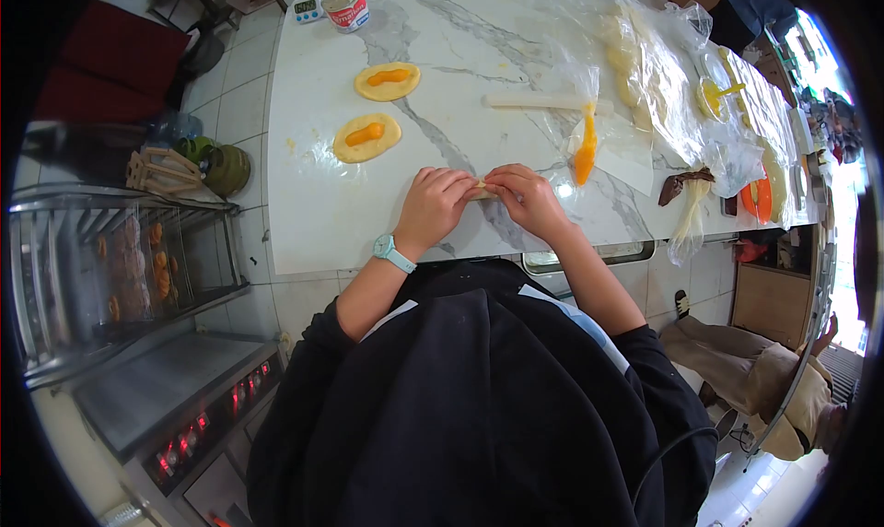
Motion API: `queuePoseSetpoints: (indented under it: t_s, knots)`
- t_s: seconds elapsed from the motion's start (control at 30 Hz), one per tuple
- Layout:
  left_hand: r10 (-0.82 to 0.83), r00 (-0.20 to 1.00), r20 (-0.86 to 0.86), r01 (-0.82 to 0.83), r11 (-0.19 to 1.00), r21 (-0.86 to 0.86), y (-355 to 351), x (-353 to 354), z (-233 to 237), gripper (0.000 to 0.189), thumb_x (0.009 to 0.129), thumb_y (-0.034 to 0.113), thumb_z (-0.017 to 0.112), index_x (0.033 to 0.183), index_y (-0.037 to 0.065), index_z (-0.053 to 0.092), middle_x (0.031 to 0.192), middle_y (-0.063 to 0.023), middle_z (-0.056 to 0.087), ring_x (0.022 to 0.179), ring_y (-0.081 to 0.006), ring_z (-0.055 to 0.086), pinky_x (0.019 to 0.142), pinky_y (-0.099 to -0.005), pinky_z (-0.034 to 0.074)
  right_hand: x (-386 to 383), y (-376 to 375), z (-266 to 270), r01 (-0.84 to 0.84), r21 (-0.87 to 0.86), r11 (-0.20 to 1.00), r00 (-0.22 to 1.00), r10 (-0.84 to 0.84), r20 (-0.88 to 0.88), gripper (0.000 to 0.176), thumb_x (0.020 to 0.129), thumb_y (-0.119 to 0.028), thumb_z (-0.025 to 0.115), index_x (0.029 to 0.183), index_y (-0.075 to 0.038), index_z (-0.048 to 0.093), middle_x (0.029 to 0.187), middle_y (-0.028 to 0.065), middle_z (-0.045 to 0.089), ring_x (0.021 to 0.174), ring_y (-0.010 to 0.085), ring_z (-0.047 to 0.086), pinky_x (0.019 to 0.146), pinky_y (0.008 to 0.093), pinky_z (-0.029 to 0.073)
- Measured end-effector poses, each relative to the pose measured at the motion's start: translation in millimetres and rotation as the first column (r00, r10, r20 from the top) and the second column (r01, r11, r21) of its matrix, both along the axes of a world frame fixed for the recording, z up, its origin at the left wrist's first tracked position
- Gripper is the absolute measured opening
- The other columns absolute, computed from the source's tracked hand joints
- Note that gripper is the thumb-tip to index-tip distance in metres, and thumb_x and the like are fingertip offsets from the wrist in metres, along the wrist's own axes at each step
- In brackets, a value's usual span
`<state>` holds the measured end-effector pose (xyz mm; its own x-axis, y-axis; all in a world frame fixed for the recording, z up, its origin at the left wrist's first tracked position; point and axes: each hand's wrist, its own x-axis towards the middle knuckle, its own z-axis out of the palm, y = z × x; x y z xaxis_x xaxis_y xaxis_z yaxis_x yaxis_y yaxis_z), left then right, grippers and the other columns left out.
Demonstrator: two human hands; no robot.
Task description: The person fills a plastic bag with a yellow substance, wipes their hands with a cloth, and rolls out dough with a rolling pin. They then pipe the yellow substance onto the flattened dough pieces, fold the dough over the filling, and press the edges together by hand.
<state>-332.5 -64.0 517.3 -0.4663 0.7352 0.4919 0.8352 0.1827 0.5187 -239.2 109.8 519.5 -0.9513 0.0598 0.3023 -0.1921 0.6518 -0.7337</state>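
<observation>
Here, at the left of the marble counter (304, 223), lie two filled dough discs (366, 137). The left hand (433, 204) and right hand (529, 200) together pinch a small dough piece (481, 192) near the front edge. A piping bag (586, 149) lies just beyond, to the right.

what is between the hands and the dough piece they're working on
Nothing visible does: the left hand and the right hand both pinch the dough piece on the marble counter. The filled dough discs lie apart to its left, and the piping bag lies to its right.
</observation>
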Motion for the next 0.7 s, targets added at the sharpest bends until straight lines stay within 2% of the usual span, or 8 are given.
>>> queuePoseSetpoints:
  t_s: [0.17,0.3,0.4,0.47,0.5,0.57,0.63,0.7]
  knots:
    - [-0.025,0.999,-0.046,0.025,1.000,-0.001,1.0,-2.4,-8.1,0.019,0.078,0.017,0.069,0.093,0.007,0.066,0.092,-0.0054,0.065,0.084,-0.0229,0.061,0.076,-0.0353,0.044,-5.1,14.7,7.5,-0.033,0.025,0.999,0.995,0.030,0.096,0.014,0.076,-0.004,0.066,0.090,-0.004,0.063,0.093,0.0102,0.065,0.090,0.0284,0.062,0.079,0.0343,0.049]
    - [-0.018,0.997,-0.070,0.018,1.000,-0.005,-0.8,0.4,-7.5,0.023,0.080,0.021,0.068,0.099,0.009,0.065,0.093,-0.0047,0.064,0.086,-0.0212,0.060,0.079,-0.0358,0.041,-71.8,94.7,40.2,0.581,0.180,0.794,0.775,-0.470,-0.423,0.016,0.079,-0.019,0.066,0.090,-0.008,0.065,0.101,0.0101,0.065,0.095,0.0309,0.058,0.084,0.0392,0.046]
    - [0.014,0.998,-0.055,-0.016,0.999,-0.033,-1.0,5.4,0.5,0.026,0.081,0.023,0.067,0.103,0.009,0.064,0.093,-0.0046,0.063,0.088,-0.0202,0.059,0.082,-0.0364,0.039,-112.6,152.4,55.9,0.728,0.278,0.626,0.685,-0.643,-0.343,0.032,0.080,-0.034,0.064,0.098,-0.008,0.065,0.108,0.0114,0.063,0.101,0.0314,0.058,0.089,0.0386,0.044]
    - [0.051,0.998,-0.042,-0.053,0.997,-0.050,-1.2,7.7,3.9,0.028,0.081,0.023,0.067,0.105,0.009,0.063,0.094,-0.0046,0.063,0.089,-0.0201,0.059,0.083,-0.0366,0.039,-130.0,163.6,48.6,0.640,0.648,0.414,0.536,-0.844,0.009,0.041,0.080,-0.040,0.061,0.106,-0.008,0.063,0.114,0.0132,0.062,0.111,0.0316,0.055,0.094,0.0391,0.043]
    - [0.069,0.996,-0.054,-0.071,0.997,-0.034,-1.8,8.2,4.6,0.029,0.081,0.022,0.068,0.106,0.008,0.062,0.094,-0.0051,0.063,0.091,-0.0200,0.059,0.085,-0.0367,0.038,-137.0,170.0,45.5,0.642,0.644,0.416,0.542,-0.840,0.002,0.041,0.080,-0.040,0.061,0.106,-0.008,0.063,0.114,0.0132,0.062,0.111,0.0316,0.055,0.094,0.0391,0.043]
    - [0.101,0.993,-0.066,-0.102,0.995,-0.019,-4.9,4.7,6.3,0.031,0.081,0.022,0.068,0.108,0.008,0.062,0.095,-0.0055,0.063,0.093,-0.0199,0.059,0.087,-0.0368,0.037,-146.9,179.9,37.4,0.245,0.754,0.609,0.592,-0.710,0.381,0.043,0.080,-0.038,0.060,0.110,-0.008,0.062,0.116,0.0139,0.062,0.113,0.0312,0.056,0.096,0.0405,0.042]
    - [0.129,0.990,-0.057,-0.125,0.990,0.061,-13.1,-0.6,10.4,0.029,0.083,0.019,0.067,0.108,0.007,0.062,0.097,-0.0078,0.063,0.095,-0.0206,0.059,0.086,-0.0365,0.040,-156.3,176.9,35.8,0.383,0.727,0.570,0.587,-0.758,0.285,0.031,0.082,-0.030,0.057,0.106,-0.010,0.064,0.109,0.0127,0.065,0.102,0.0317,0.061,0.088,0.0418,0.047]
    - [0.199,0.964,0.178,-0.222,0.968,0.118,-18.4,-11.1,15.5,0.026,0.085,0.018,0.066,0.107,0.005,0.062,0.098,-0.0078,0.064,0.096,-0.0205,0.059,0.085,-0.0364,0.043,-157.6,161.6,56.4,0.693,0.452,0.562,0.695,-0.686,-0.214,0.023,0.084,-0.025,0.055,0.100,-0.011,0.065,0.098,0.0118,0.067,0.089,0.0332,0.064,0.079,0.0438,0.049]
